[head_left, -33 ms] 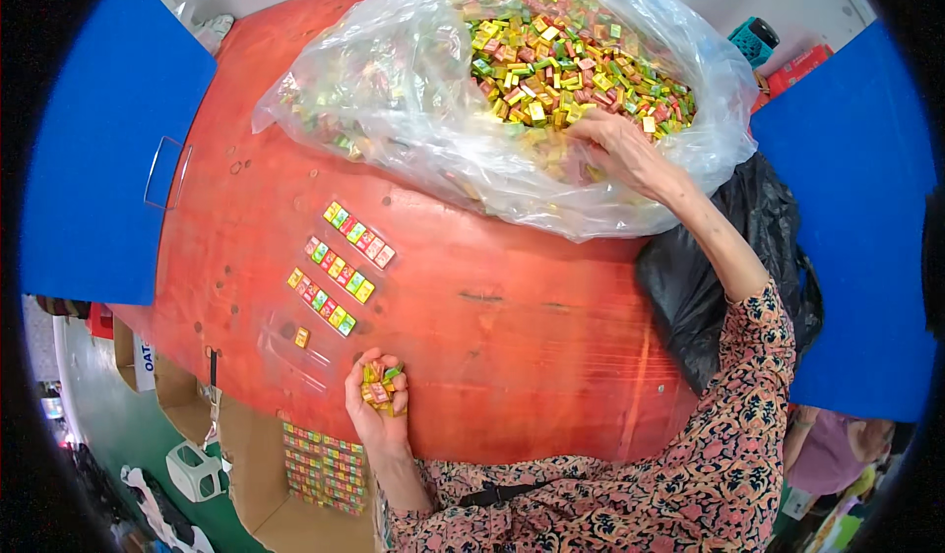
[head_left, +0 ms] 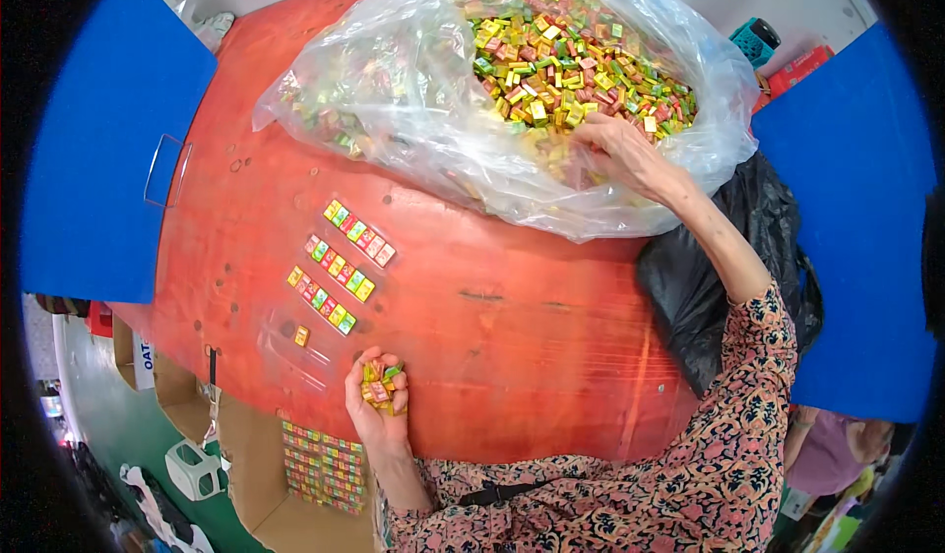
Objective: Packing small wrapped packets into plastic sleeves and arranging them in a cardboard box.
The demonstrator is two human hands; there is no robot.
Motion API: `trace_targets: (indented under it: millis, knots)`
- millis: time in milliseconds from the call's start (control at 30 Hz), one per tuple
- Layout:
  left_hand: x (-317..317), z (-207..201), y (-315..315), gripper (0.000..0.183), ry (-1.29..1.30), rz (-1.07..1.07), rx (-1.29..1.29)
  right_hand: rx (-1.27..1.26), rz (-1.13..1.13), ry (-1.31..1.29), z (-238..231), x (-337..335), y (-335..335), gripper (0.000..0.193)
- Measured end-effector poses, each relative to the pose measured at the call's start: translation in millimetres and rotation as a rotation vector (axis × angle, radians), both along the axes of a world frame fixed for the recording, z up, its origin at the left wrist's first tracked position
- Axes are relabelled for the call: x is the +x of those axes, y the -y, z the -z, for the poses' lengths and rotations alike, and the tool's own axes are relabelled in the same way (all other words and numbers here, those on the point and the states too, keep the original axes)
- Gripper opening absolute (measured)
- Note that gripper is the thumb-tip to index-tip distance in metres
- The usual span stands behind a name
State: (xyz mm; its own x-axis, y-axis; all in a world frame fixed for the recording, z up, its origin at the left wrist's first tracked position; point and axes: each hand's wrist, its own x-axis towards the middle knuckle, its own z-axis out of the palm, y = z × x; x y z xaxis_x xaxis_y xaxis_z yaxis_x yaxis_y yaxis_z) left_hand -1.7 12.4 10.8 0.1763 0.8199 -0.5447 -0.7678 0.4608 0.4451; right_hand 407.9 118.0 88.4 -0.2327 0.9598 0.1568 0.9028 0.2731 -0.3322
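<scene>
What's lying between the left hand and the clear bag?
In the head view, three rows of small coloured pieces lie on the red table between left hand and bag.

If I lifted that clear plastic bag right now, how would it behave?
The clear plastic bag would probably feel floppy, since its sides crease and slump. It is likely heavy, given the heap of wrapped sweets inside. Lifted, it might spill through its open mouth.

From here I see a large, clear plastic bag (head_left: 404, 140) at upper centre, glossy and crinkled, around small yellow, red and green blocks (head_left: 551, 71) with shiny surfaces. The red tabletop (head_left: 532, 366) looks smooth but scuffed. At right, a creased, glossy black plastic bag (head_left: 684, 292); at lower left, a matt brown cardboard box (head_left: 246, 460).
</scene>
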Motion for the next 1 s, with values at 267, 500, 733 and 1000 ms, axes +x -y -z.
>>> trace_targets:
  millis: [267, 500, 733, 1000]
  knots:
    - [2, 5, 0, 0.027, -0.010, -0.002, 0.007, -0.091, -0.168, 0.103, 37, -33, 32, 0.019]
    - [1, 5, 2, 0.028, -0.028, -0.021, 0.022, -0.024, -0.201, 0.139, 49, -42, 24, 0.014]
    - [0, 11, 0, 0.029, 0.042, 0.004, 0.015, -0.126, 0.013, -0.481, 46, -25, 15, 0.018]
    - [21, 11, -3, 0.028, 0.246, 0.153, -0.065, -0.343, 0.290, -0.996, 2, -19, 20, 0.020]
